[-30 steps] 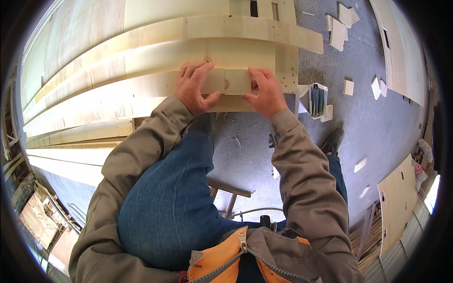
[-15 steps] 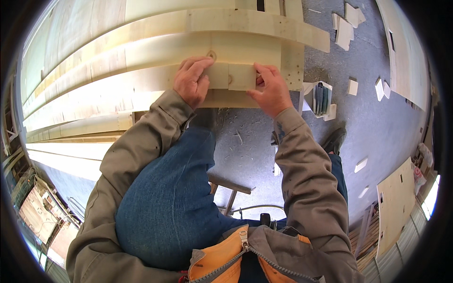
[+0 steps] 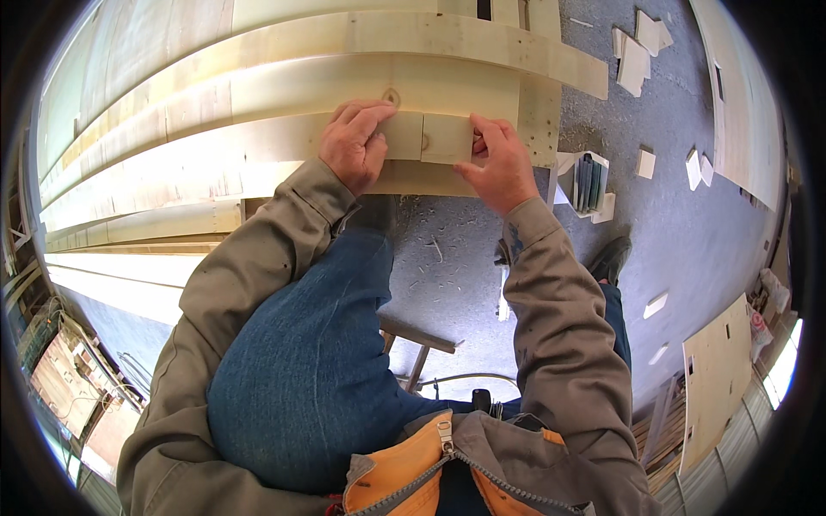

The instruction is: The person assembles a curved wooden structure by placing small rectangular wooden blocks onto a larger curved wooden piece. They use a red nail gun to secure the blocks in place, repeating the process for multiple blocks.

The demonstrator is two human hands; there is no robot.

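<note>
A long pale wooden board (image 3: 284, 142) runs in from the left and ends between my hands. Against its right end sits a short wooden block (image 3: 446, 139), with a thin seam between the two. My left hand (image 3: 354, 144) grips the long board near that end, thumb at the near side and fingers over the far edge. With thumb and fingers my right hand (image 3: 499, 162) pinches the short block by its right end. Both pieces rest above a wider wooden panel (image 3: 465, 86).
Another long strip (image 3: 551, 58) lies farther back on the stacked panels. Offcuts (image 3: 634, 62) are scattered on the grey floor at right, beside a small box (image 3: 588, 182) of dark strips. A wooden stool or trestle (image 3: 417, 335) stands below me, and a panel (image 3: 714, 378) leans at lower right.
Nearly everything holds still. The view has shifted slightly, and both hands keep their grip on the board and the block.
</note>
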